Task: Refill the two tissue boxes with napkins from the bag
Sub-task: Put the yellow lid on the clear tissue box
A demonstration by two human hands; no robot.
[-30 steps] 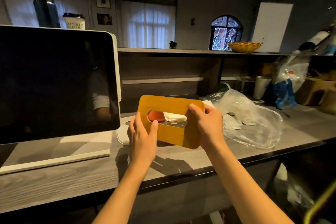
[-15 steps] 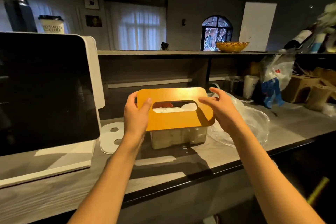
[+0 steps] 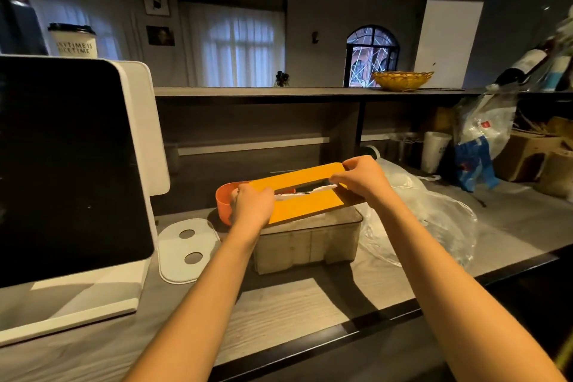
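Left hand [image 3: 252, 206] fingers curled over left end of lid [image 3: 302, 194], gripping it. Right hand [image 3: 361, 180] fingers curled over right end, thumb near slot, gripping too. Lid orange, flat, held over box [image 3: 310, 242], tilted slightly; whether seated, cannot tell. White napkins [image 3: 297, 195] visible through slot. Box on counter [image 3: 294, 307]. Second box [image 3: 224, 200], orange-red, just behind left hand. Clear bag [image 3: 428, 220] right of box. Monitor [image 3: 68, 164] far left.
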